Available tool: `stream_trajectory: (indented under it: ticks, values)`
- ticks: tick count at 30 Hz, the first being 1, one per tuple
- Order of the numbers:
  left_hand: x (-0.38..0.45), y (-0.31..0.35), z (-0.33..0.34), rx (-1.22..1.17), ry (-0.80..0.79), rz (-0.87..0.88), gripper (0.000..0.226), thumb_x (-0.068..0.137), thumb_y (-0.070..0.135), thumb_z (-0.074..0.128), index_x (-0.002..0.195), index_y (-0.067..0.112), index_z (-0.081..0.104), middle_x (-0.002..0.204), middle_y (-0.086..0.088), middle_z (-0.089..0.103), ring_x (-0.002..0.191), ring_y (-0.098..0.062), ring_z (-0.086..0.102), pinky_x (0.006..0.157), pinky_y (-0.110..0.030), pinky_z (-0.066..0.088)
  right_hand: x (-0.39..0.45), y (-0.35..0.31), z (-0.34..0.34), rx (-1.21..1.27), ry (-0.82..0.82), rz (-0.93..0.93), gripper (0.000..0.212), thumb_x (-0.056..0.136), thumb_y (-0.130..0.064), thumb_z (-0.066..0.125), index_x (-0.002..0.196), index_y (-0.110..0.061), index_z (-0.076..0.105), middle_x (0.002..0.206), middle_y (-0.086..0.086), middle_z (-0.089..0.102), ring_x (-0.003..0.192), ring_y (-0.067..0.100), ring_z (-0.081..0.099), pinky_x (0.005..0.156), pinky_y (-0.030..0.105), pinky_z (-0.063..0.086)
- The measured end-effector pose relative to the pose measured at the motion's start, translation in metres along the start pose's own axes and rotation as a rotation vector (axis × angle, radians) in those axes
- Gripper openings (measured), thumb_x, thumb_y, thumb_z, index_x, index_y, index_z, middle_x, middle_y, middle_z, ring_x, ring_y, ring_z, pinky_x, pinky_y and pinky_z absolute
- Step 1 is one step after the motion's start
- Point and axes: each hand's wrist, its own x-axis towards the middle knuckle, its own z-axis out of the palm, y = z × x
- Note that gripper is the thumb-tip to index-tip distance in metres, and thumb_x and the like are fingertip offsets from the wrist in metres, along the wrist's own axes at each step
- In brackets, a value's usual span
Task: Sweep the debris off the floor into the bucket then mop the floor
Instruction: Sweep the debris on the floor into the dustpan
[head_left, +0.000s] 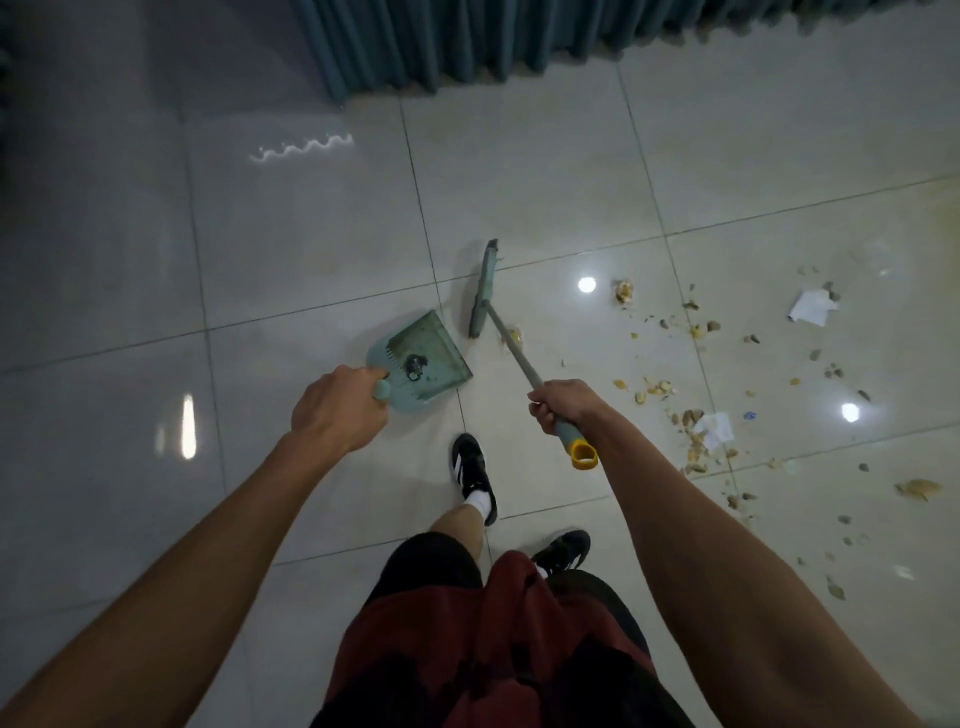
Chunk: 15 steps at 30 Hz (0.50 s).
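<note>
Left hand (337, 410) clamped on dustpan (421, 358), right hand (563, 408) clamped on broom (485, 283) handle, pan and brush head just beside each other over pale floor tiles (545, 171). Debris (685, 415) and paper scraps (810, 307) scattered to the right, shoe (472, 475) below the pan, curtain (441, 41) beyond.

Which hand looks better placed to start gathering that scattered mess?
The right hand: its grip holds the broom, and the debris lies on that side. The left hand holds the dustpan.
</note>
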Motion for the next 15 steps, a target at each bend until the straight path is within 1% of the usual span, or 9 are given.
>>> stream_trajectory:
  ticks: [3, 5, 8, 10, 12, 15]
  values:
    - [0.017, -0.018, -0.008, -0.006, -0.011, -0.011, 0.028, 0.089, 0.023, 0.056, 0.112, 0.032, 0.069, 0.101, -0.011, 0.070, 0.086, -0.036, 0.067, 0.069, -0.034, 0.053, 0.014, -0.013, 0.021, 0.011, 0.005, -0.001, 0.003, 0.096, 0.001, 0.053, 0.095, 0.003, 0.055, 0.075, 0.017, 0.058, 0.041, 0.010, 0.040, 0.038, 0.019, 0.040]
    - [0.026, -0.025, -0.013, -0.009, -0.020, -0.018, 0.028, 0.087, 0.021, 0.054, 0.109, 0.031, 0.069, 0.099, -0.012, 0.070, 0.085, -0.037, 0.067, 0.070, -0.036, 0.055, 0.021, -0.018, 0.031, 0.002, 0.002, 0.007, 0.005, 0.097, 0.000, 0.053, 0.100, 0.003, 0.055, 0.077, 0.018, 0.061, 0.043, 0.009, 0.041, 0.039, 0.019, 0.041]
    - [0.036, -0.030, -0.019, -0.015, -0.024, -0.020, 0.024, 0.086, 0.019, 0.053, 0.103, 0.029, 0.067, 0.096, -0.012, 0.068, 0.084, -0.039, 0.066, 0.067, -0.035, 0.053, 0.029, -0.025, 0.038, 0.030, -0.042, 0.040, 0.006, 0.099, -0.002, 0.050, 0.104, 0.001, 0.051, 0.079, 0.017, 0.061, 0.045, 0.008, 0.041, 0.039, 0.018, 0.042]
    - [0.041, -0.031, -0.021, -0.021, -0.024, -0.019, 0.023, 0.086, 0.020, 0.054, 0.103, 0.027, 0.068, 0.097, -0.012, 0.069, 0.085, -0.039, 0.066, 0.068, -0.035, 0.053, 0.031, -0.026, 0.039, 0.017, -0.053, 0.056, 0.010, 0.100, -0.005, 0.050, 0.108, 0.001, 0.049, 0.083, 0.018, 0.062, 0.046, 0.009, 0.042, 0.041, 0.019, 0.043]
    - [0.046, -0.030, -0.023, -0.019, -0.025, -0.019, 0.024, 0.085, 0.020, 0.056, 0.103, 0.028, 0.069, 0.098, -0.011, 0.069, 0.086, -0.039, 0.066, 0.069, -0.035, 0.052, 0.034, -0.025, 0.036, -0.099, -0.010, 0.047, 0.018, 0.100, -0.009, 0.051, 0.114, 0.004, 0.051, 0.086, 0.019, 0.065, 0.050, 0.012, 0.047, 0.044, 0.022, 0.048]
    - [0.051, -0.026, -0.024, 0.002, -0.034, -0.009, 0.020, 0.084, 0.020, 0.056, 0.098, 0.027, 0.068, 0.095, -0.010, 0.068, 0.084, -0.038, 0.065, 0.067, -0.033, 0.049, 0.042, -0.018, 0.029, -0.531, 0.141, -0.017, 0.023, 0.099, -0.010, 0.052, 0.115, 0.006, 0.054, 0.087, 0.019, 0.065, 0.054, 0.019, 0.057, 0.047, 0.027, 0.051]
